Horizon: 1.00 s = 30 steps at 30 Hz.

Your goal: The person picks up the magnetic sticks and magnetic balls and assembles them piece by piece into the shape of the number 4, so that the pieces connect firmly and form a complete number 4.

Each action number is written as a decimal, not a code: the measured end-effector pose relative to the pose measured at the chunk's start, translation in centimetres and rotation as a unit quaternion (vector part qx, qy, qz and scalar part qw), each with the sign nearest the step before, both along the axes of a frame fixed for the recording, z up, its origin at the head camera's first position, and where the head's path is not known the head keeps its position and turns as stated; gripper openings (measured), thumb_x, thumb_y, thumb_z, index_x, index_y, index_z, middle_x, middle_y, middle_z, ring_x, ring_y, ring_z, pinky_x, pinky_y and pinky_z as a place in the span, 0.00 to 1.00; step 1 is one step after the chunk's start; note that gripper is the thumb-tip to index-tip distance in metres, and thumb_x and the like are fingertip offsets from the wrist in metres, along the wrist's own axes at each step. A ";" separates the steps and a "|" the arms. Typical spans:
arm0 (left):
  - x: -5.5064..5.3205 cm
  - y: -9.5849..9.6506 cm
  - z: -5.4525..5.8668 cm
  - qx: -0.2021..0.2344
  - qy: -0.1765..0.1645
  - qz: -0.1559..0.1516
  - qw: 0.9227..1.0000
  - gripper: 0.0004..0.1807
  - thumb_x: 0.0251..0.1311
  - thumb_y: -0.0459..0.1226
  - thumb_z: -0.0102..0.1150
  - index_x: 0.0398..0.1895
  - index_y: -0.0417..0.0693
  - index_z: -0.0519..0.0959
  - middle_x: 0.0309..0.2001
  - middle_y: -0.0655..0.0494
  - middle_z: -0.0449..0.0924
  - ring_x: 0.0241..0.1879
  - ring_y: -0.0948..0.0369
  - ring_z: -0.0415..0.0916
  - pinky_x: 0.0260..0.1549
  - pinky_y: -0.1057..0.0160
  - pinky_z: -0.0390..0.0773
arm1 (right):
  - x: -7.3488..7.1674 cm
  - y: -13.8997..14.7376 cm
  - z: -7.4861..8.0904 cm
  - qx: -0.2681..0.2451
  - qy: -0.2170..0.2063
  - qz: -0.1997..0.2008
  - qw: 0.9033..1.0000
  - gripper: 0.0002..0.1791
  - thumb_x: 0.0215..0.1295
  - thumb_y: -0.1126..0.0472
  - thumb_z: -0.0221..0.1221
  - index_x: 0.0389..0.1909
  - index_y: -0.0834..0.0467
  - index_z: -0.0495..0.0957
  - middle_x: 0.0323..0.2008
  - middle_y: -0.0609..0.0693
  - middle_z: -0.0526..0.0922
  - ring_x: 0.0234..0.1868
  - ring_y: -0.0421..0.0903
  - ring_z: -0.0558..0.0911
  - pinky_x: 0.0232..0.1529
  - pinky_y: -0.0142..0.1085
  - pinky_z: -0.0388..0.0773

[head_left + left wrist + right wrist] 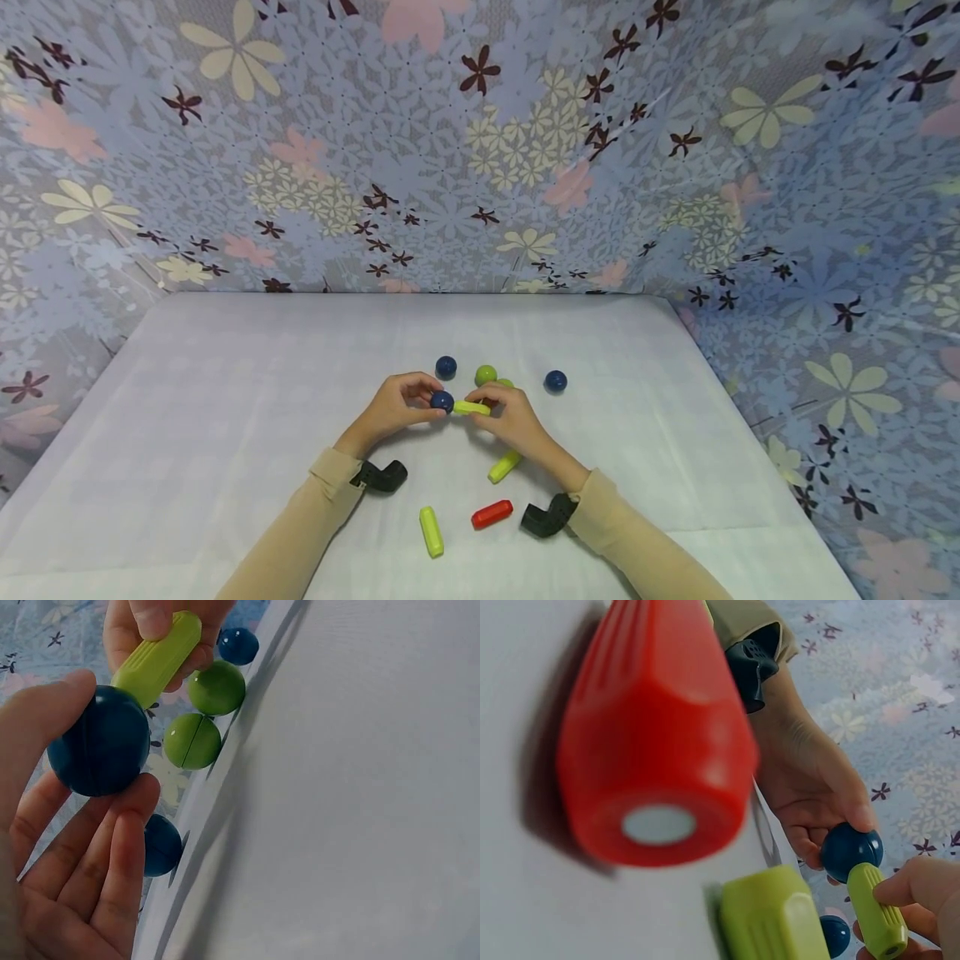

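My left hand (392, 407) pinches a glossy dark blue ball (442, 402) between thumb and fingertips, above the table. From the other side, my right hand (514, 419) grips a yellow-green ridged rod (470, 407) with thumb and fingers. In the left wrist view the near end of the rod (159, 660) meets the upper right of the ball (99, 741). The right wrist view shows the rod (875, 909) below the ball (851, 853), also touching. The contact point itself is hidden.
Behind the hands lie blue balls (446, 367) and green balls (486, 376); another blue ball (556, 382) sits right. Nearer are yellow-green rods (431, 532) and a red rod (492, 514), whose end has a pale disc. A flowered cloth (420, 167) hangs behind the white-covered table (262, 358).
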<state>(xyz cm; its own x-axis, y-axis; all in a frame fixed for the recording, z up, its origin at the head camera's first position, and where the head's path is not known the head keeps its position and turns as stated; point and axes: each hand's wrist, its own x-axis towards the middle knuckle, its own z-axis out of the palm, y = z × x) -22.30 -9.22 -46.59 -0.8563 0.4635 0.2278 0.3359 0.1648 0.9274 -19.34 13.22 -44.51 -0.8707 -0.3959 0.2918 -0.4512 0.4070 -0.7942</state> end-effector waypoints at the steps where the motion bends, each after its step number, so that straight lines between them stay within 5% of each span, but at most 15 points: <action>1: 0.0 0.0 -0.1 -0.001 0.001 -0.001 1.000 0.17 0.47 0.27 0.69 0.42 0.30 0.78 0.38 0.38 0.81 0.34 0.66 0.78 0.41 0.57 0.83 | 0.0 0.0 0.1 -0.002 0.000 0.001 1.000 0.11 0.54 0.74 0.62 0.40 0.69 0.81 0.35 0.61 0.83 0.36 0.56 0.76 0.40 0.38 0.78; 11: -1.5 -0.2 -3.1 0.010 0.007 -0.025 1.000 0.19 0.47 0.27 0.70 0.46 0.33 0.80 0.43 0.38 0.81 0.35 0.69 0.76 0.38 0.70 0.81 | -0.2 0.2 0.1 0.000 0.003 0.003 1.000 0.12 0.54 0.74 0.62 0.41 0.70 0.81 0.38 0.62 0.83 0.38 0.57 0.77 0.41 0.40 0.78; 18: -1.5 -0.3 -3.0 0.016 0.014 -0.025 0.999 0.19 0.48 0.31 0.70 0.46 0.35 0.81 0.41 0.39 0.82 0.34 0.69 0.77 0.37 0.70 0.81 | -0.2 0.2 0.4 0.002 -0.012 -0.005 1.000 0.13 0.56 0.72 0.62 0.44 0.71 0.80 0.41 0.63 0.84 0.40 0.56 0.78 0.43 0.42 0.79; 25: 0.0 -0.4 -0.4 0.018 -0.008 0.016 1.000 0.19 0.51 0.27 0.67 0.47 0.28 0.78 0.40 0.36 0.80 0.34 0.68 0.77 0.38 0.70 0.82 | -0.9 0.7 0.4 -0.019 -0.009 -0.026 0.999 0.13 0.58 0.71 0.62 0.44 0.70 0.80 0.40 0.63 0.82 0.39 0.57 0.78 0.42 0.38 0.78; 30: -0.2 -0.1 -0.5 0.026 0.002 0.016 1.000 0.18 0.50 0.26 0.67 0.46 0.28 0.78 0.38 0.37 0.81 0.34 0.69 0.77 0.37 0.71 0.81 | -1.2 1.6 0.9 -0.029 -0.003 -0.053 0.998 0.12 0.58 0.70 0.62 0.43 0.71 0.79 0.40 0.66 0.82 0.40 0.58 0.78 0.42 0.39 0.76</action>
<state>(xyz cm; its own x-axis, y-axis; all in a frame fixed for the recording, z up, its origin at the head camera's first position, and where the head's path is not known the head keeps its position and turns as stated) -22.53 -9.30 -47.09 -0.8691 0.4239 0.2549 0.3354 0.1263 0.9336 -20.58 14.84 -43.59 -0.9084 -0.2840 0.3068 -0.4037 0.4057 -0.8200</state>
